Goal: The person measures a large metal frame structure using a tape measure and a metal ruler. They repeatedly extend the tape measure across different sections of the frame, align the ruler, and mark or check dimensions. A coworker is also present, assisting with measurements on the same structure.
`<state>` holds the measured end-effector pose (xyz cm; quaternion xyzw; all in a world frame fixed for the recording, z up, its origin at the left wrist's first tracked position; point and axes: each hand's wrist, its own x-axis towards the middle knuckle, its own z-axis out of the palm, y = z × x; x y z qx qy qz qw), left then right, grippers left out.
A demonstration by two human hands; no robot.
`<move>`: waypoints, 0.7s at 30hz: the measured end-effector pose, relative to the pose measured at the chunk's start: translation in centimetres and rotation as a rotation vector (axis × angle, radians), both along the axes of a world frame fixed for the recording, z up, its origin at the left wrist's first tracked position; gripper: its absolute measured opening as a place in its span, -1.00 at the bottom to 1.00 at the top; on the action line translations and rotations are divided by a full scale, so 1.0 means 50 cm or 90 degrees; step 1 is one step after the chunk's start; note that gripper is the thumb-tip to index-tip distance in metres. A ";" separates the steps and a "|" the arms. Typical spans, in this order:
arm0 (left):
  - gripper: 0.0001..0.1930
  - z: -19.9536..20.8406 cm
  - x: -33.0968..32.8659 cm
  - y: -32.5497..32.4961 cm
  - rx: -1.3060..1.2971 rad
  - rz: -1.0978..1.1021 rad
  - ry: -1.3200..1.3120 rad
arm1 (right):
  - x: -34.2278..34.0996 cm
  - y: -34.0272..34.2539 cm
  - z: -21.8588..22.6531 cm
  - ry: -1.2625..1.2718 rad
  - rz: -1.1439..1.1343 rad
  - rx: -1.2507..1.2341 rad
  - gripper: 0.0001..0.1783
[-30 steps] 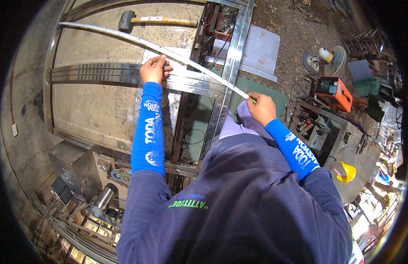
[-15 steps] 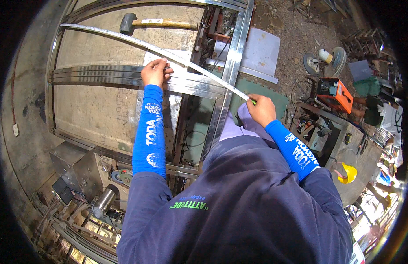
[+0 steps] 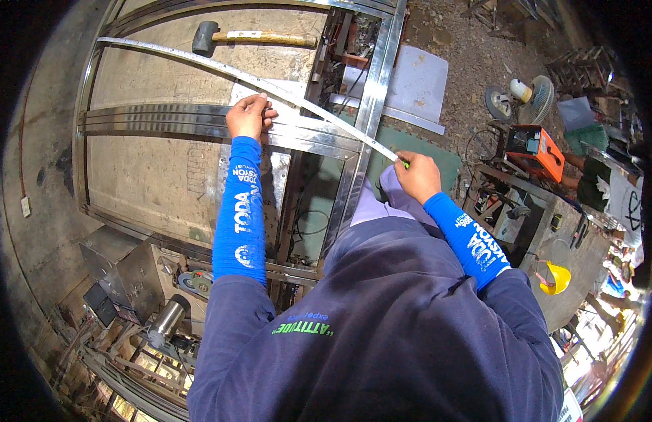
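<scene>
- A person in a dark shirt (image 3: 382, 302) and blue sleeves (image 3: 239, 218) bends over metalwork, both arms stretched forward.
- The right hand (image 3: 419, 176) is closed around the near end of a tape measure (image 3: 315, 109), a bit of bright green showing at the fingers.
- The left hand (image 3: 248, 118) is raised over a shiny crossbar (image 3: 157, 118), fingers curled and thumb toward the fingertips — whether it grips or touches the tape cannot be told.
- The white blade runs slantwise from the right hand, just past the left, over a polished metal frame (image 3: 376, 88) to its far left side.
- Under the frame spreads a worn tan table (image 3: 150, 165); beyond the blade, a mallet (image 3: 266, 36) lies on its side, dark head to the left.
- Off to the right: an orange-and-black machine (image 3: 538, 151) and, farther off, a fan (image 3: 540, 102) near gravelly ground (image 3: 459, 77).
</scene>
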<state>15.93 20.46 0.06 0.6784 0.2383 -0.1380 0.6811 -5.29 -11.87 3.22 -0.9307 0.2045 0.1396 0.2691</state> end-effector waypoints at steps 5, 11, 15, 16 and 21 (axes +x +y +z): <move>-0.74 0.002 -0.001 -0.001 0.006 0.003 0.003 | -0.001 -0.001 -0.003 -0.010 0.003 0.002 -0.65; -0.75 0.006 -0.001 -0.004 0.006 0.002 0.003 | -0.001 -0.001 -0.001 -0.007 0.006 -0.003 -0.65; -0.75 0.007 -0.002 -0.006 0.014 0.005 -0.004 | -0.001 -0.002 -0.003 -0.009 0.009 -0.007 -0.65; -0.75 0.007 -0.002 -0.006 0.012 0.007 -0.001 | -0.001 -0.002 -0.003 -0.012 0.009 -0.009 -0.65; -0.77 0.004 -0.003 -0.006 -0.007 0.024 -0.002 | 0.000 -0.002 -0.003 -0.003 0.006 -0.006 -0.65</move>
